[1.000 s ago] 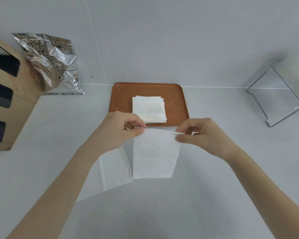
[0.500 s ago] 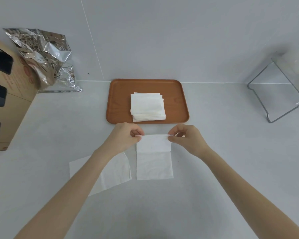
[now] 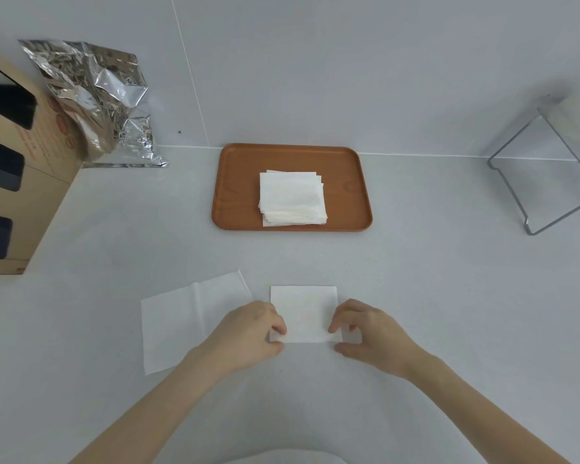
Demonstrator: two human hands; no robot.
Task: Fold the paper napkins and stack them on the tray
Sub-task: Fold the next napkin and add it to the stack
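Both hands pinch a folded napkin near the counter's front edge.
The left hand (image 3: 253, 331) and right hand (image 3: 365, 333) grip the small folded white paper napkin's (image 3: 303, 313) near corners; behind, a stack of folded white napkins (image 3: 292, 197) sits on the brown rectangular tray (image 3: 238, 182).

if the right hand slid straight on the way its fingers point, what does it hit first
Its fingers point left across the folded white paper napkin toward the left hand. The right hand would probably cross the napkin and meet that hand first.
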